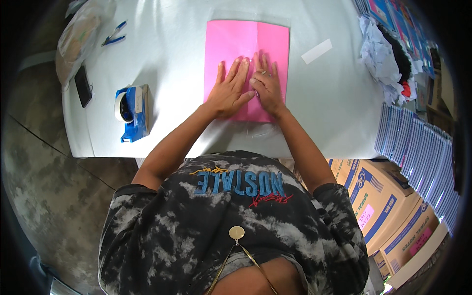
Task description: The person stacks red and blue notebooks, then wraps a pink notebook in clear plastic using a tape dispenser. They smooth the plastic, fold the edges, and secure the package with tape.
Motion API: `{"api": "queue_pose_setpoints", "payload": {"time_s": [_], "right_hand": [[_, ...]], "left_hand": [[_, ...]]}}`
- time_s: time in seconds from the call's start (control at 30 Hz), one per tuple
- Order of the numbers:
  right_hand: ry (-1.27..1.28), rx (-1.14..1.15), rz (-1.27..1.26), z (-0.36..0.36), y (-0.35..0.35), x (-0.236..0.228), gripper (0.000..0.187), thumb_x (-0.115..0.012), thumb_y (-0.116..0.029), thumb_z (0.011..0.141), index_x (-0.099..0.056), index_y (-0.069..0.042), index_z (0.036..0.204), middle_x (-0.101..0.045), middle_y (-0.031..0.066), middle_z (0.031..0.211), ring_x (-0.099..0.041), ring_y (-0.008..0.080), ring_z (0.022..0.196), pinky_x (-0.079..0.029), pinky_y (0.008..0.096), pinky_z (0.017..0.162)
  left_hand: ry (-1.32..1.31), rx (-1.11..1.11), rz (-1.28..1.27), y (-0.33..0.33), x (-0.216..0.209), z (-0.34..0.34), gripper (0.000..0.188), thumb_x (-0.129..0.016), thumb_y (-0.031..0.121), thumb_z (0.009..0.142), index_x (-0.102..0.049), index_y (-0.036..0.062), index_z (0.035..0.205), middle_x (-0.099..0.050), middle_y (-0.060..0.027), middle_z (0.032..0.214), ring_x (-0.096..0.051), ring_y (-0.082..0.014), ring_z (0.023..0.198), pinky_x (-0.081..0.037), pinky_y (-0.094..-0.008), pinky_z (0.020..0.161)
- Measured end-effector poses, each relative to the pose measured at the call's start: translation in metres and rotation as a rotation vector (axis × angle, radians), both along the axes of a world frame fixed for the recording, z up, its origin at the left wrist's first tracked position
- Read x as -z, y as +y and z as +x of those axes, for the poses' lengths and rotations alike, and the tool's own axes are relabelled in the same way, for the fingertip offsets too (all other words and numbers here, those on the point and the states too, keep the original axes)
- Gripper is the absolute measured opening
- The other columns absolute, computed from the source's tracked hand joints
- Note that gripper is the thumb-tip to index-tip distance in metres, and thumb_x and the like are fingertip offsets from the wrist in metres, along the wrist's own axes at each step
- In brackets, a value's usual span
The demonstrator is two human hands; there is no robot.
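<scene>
A pink sheet or cover [273, 44] with a lengthwise crease lies on the table before me. Clear plastic film [236, 14] sticks out past its far and near edges. My left hand [231, 91] rests flat on its left half, fingers stretched out and thumb toward the crease. Close beside it, my right hand [268, 88], with a ring on one finger, presses on the sheet around and right of the crease, fingers extended. Neither hand shows anything gripped. What lies under the palms is hidden.
Left on the white-covered table [172, 49] are a blue tape dispenser [140, 110], a dark phone [83, 87], blue-handled cutters [114, 34] and a plastic bag [78, 44]. A white strip [316, 51] lies right. Crumpled paper [376, 54], stacked notebooks [413, 142] and cardboard boxes [388, 196] line the right side.
</scene>
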State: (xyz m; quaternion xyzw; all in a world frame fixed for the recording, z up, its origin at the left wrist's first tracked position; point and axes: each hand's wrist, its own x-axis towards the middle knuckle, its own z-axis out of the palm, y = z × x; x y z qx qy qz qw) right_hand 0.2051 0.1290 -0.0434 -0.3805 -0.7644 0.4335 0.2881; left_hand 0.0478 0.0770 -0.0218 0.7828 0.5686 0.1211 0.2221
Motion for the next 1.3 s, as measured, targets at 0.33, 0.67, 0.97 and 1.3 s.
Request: {"api": "queue_pose_setpoints", "payload": {"time_s": [0.33, 0.67, 0.97, 1.3], "right_hand": [[-0.473, -0.015, 0.33, -0.009, -0.004, -0.001, 0.02, -0.053, -0.023, 0.081, -0.052, -0.007, 0.069, -0.027, 0.0148, 0.145, -0.019, 0.0324, 0.136, -0.008, 0.0513, 0.109], [-0.462, 0.016, 0.258, -0.013, -0.009, -0.014, 0.021, -0.053, -0.022, 0.081, -0.051, -0.008, 0.067, -0.032, 0.0087, 0.144, -0.024, 0.026, 0.135, -0.01, 0.0475, 0.11], [-0.323, -0.048, 0.119, -0.006, 0.001, -0.003, 0.028, -0.043, -0.027, 0.087, -0.054, -0.005, 0.075, -0.027, 0.0138, 0.145, -0.015, 0.0326, 0.137, -0.004, 0.0523, 0.109], [-0.498, -0.301, 0.175, -0.022, 0.02, -0.009, 0.031, -0.039, -0.027, 0.089, -0.061, -0.005, 0.088, -0.018, 0.0181, 0.147, -0.007, 0.0345, 0.138, 0.002, 0.0534, 0.108]], "left_hand": [[-0.129, -0.115, -0.296, 0.05, -0.016, -0.037, 0.047, -0.029, 0.038, 0.095, -0.029, 0.0207, 0.139, -0.026, -0.0078, 0.146, -0.017, -0.0248, 0.137, -0.01, -0.042, 0.111], [0.479, -0.235, 0.382, 0.156, 0.036, -0.068, 0.059, -0.025, 0.052, 0.093, -0.022, 0.0219, 0.143, -0.014, -0.0101, 0.15, -0.008, -0.0331, 0.138, -0.003, -0.0554, 0.109], [0.241, -0.322, 0.151, 0.022, 0.022, -0.006, 0.053, -0.026, 0.036, 0.095, -0.018, 0.0152, 0.144, -0.012, -0.0091, 0.15, -0.005, -0.0307, 0.139, -0.003, -0.0532, 0.109], [0.408, -0.329, 0.173, 0.023, 0.029, -0.005, 0.053, -0.025, 0.039, 0.094, -0.021, 0.018, 0.143, -0.014, -0.0084, 0.149, -0.006, -0.0299, 0.138, -0.004, -0.0576, 0.107]]}}
